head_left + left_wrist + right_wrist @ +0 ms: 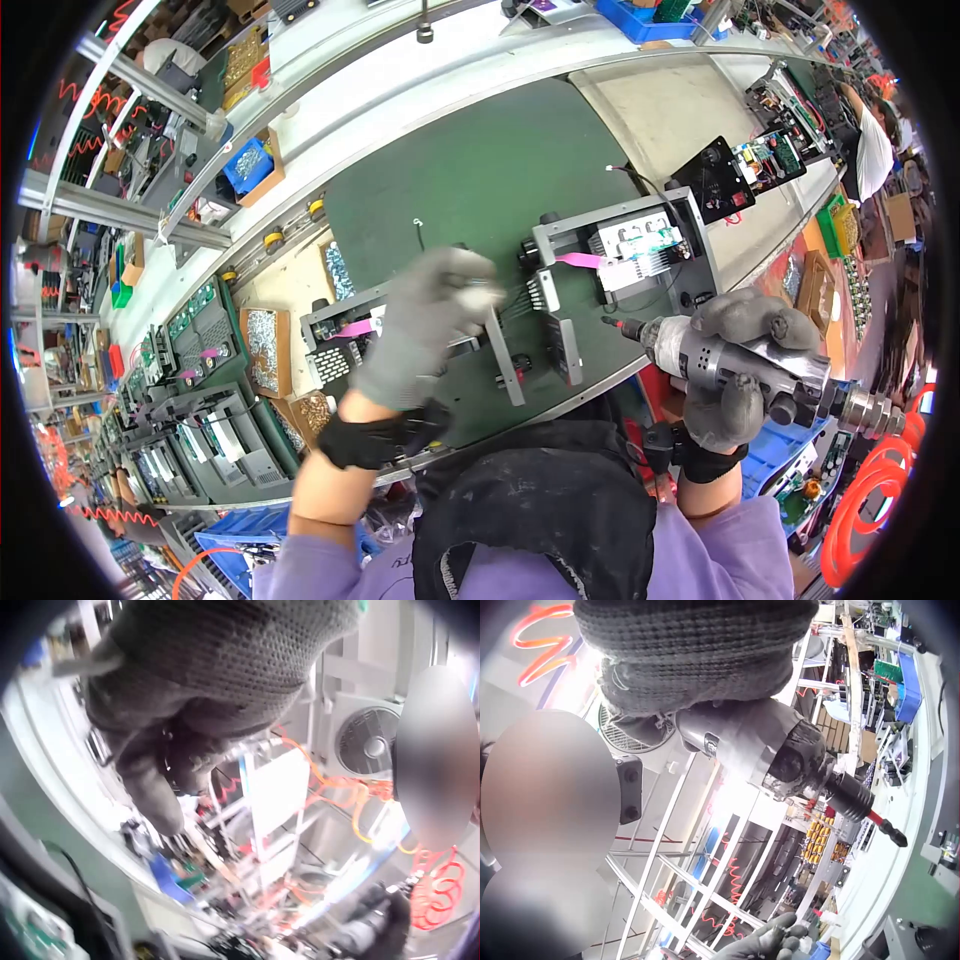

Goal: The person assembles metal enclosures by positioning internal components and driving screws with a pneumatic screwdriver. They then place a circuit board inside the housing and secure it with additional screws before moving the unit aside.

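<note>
The gloved right hand (pixel 745 350) grips a silver air screwdriver (pixel 700 358); its bit points left, over the near table edge. In the right wrist view the fingers of the right hand (pixel 697 660) wrap round the driver body (pixel 750 739). The gloved left hand (pixel 430 320), blurred, is above a left metal frame (pixel 505 360) with its fingers curled. Small shiny parts, too blurred to name, show between the fingers of the left hand (pixel 202 690) in the left wrist view. Between the hands a second open metal frame (pixel 705 240) holds a white unit (pixel 635 255) and a pink ribbon (pixel 578 260).
A green mat (pixel 470 160) covers the table. At the right lie a black panel (pixel 712 180) and a circuit board (pixel 775 160). Boxes of small parts (pixel 263 350) and several units stand at the left. A coiled red hose (pixel 865 500) hangs at the lower right.
</note>
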Motion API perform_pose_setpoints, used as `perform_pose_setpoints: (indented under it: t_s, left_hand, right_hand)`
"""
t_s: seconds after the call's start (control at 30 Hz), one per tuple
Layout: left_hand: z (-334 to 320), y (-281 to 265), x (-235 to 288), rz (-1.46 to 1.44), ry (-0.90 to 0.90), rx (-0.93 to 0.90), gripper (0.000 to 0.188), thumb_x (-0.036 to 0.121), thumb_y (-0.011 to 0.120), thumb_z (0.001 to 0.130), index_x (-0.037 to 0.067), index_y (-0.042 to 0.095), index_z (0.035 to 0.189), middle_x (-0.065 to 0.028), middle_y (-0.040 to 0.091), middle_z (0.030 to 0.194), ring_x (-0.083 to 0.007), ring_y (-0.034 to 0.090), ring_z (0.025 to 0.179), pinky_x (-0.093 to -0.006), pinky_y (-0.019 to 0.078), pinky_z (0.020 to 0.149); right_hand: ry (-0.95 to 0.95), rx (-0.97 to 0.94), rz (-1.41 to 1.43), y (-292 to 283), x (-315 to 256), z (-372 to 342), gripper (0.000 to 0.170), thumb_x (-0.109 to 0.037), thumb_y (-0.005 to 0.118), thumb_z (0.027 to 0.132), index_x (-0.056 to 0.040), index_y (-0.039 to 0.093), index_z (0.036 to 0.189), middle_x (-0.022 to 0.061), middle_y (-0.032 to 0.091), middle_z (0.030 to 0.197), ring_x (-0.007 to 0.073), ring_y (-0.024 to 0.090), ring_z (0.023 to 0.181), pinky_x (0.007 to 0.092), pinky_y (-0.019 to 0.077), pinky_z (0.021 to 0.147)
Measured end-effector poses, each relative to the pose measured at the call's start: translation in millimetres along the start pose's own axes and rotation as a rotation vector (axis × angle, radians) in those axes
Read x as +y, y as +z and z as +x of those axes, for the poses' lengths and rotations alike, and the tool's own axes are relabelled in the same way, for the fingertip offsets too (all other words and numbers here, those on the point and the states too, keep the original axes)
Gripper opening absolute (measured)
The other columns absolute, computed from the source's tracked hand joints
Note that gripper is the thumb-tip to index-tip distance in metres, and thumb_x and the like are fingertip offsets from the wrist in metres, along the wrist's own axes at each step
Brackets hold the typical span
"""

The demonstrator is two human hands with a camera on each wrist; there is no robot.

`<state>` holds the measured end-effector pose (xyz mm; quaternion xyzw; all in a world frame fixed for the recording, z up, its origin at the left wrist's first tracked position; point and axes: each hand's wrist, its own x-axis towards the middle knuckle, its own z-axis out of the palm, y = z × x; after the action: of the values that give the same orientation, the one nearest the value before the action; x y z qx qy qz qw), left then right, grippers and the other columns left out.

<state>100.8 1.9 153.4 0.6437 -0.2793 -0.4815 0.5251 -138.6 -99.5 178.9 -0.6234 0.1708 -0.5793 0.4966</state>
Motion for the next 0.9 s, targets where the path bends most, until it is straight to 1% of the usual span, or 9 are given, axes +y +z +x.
perform_pose_setpoints:
  t_s: [0.2, 0.33, 0.53, 0.6, 0.67, 0.73, 0.8, 0.83, 0.9]
  left_hand:
    - [39, 102, -31, -0.336, -0.333, -0.252, 0.036, 0.030, 0.057, 0.097, -0.001, 0.062, 0.114, 0.0025, 0.052, 0.075, -0.0060, 0.045, 0.061, -0.0209, 0.0390, 0.054]
    - [48, 123, -36, -0.325, -0.342, -0.367, 0.041, 0.036, 0.055, 0.098, -0.001, 0.061, 0.115, 0.0028, 0.050, 0.074, -0.0062, 0.040, 0.059, -0.0215, 0.0344, 0.052]
    - [60, 133, -52, -0.316, -0.351, -0.433, 0.054, 0.048, 0.051, 0.097, -0.002, 0.062, 0.113, 0.0025, 0.047, 0.071, -0.0046, 0.037, 0.058, -0.0222, 0.0276, 0.051]
    - [63, 139, -46, 0.057, -0.242, -0.360, 0.047, 0.041, 0.052, 0.098, -0.002, 0.063, 0.112, 0.0023, 0.047, 0.071, -0.0051, 0.039, 0.059, -0.0210, 0.0303, 0.051]
    - [63, 143, -51, 0.029, -0.216, -0.340, 0.037, 0.034, 0.056, 0.097, 0.000, 0.064, 0.111, 0.0007, 0.049, 0.072, -0.0066, 0.042, 0.060, -0.0224, 0.0339, 0.053]
    - [69, 146, -66, 0.001, -0.191, -0.320, 0.029, 0.026, 0.060, 0.095, 0.002, 0.066, 0.109, -0.0010, 0.052, 0.073, -0.0082, 0.045, 0.061, -0.0239, 0.0375, 0.054]
    - [78, 151, -87, 0.507, 0.387, -0.095, 0.022, 0.009, 0.067, 0.083, 0.009, 0.070, 0.105, -0.0049, 0.057, 0.079, -0.0164, 0.054, 0.064, -0.0305, 0.0453, 0.059]
    - [81, 154, -87, 0.506, 0.379, -0.087, 0.022, 0.009, 0.067, 0.083, 0.009, 0.070, 0.105, -0.0049, 0.057, 0.079, -0.0164, 0.054, 0.064, -0.0305, 0.0453, 0.059]
    - [92, 157, -82, 0.952, 0.386, -0.011, 0.026, 0.006, 0.071, 0.073, 0.015, 0.073, 0.097, -0.0063, 0.059, 0.089, -0.0243, 0.060, 0.076, -0.0377, 0.0481, 0.067]
  right_hand:
    - [-0.068, 0.097, 0.083, -24, 4, 16, 0.052, -0.031, 0.073, 0.080, -0.0101, 0.054, 0.123, 0.0062, 0.059, 0.096, 0.0210, 0.054, 0.080, 0.0341, 0.0460, 0.070]
    - [-0.002, 0.211, 0.076, -37, 9, 21, 0.050, -0.030, 0.073, 0.080, -0.0102, 0.054, 0.122, 0.0076, 0.059, 0.095, 0.0217, 0.056, 0.080, 0.0355, 0.0477, 0.068]
    - [0.037, 0.085, 0.161, -57, 33, 26, 0.050, -0.026, 0.075, 0.078, -0.0107, 0.051, 0.119, 0.0098, 0.060, 0.095, 0.0238, 0.056, 0.079, 0.0366, 0.0485, 0.067]
    - [0.135, 0.151, 0.118, -57, 35, 23, 0.047, -0.025, 0.072, 0.080, -0.0093, 0.050, 0.118, 0.0112, 0.060, 0.095, 0.0239, 0.056, 0.079, 0.0373, 0.0487, 0.068]
    - [0.159, 0.150, 0.129, -68, 53, 17, 0.056, -0.028, 0.074, 0.083, -0.0085, 0.041, 0.124, 0.0167, 0.060, 0.103, 0.0256, 0.062, 0.092, 0.0392, 0.0550, 0.079]
    - [0.138, 0.148, 0.108, -71, 71, 15, 0.054, -0.026, 0.073, 0.083, -0.0067, 0.041, 0.123, 0.0178, 0.061, 0.104, 0.0251, 0.063, 0.091, 0.0389, 0.0549, 0.079]
    - [0.169, 0.167, 0.081, -71, 83, 13, 0.053, -0.023, 0.072, 0.083, -0.0045, 0.041, 0.122, 0.0188, 0.062, 0.104, 0.0246, 0.064, 0.088, 0.0386, 0.0547, 0.079]
    - [0.157, 0.152, 0.099, -72, 92, 11, 0.051, -0.016, 0.071, 0.082, -0.0026, 0.041, 0.122, 0.0192, 0.063, 0.103, 0.0243, 0.065, 0.087, 0.0383, 0.0546, 0.080]
    - [0.154, 0.127, 0.086, -72, 104, 10, 0.049, -0.013, 0.069, 0.082, -0.0021, 0.041, 0.121, 0.0192, 0.062, 0.103, 0.0241, 0.065, 0.088, 0.0381, 0.0546, 0.081]
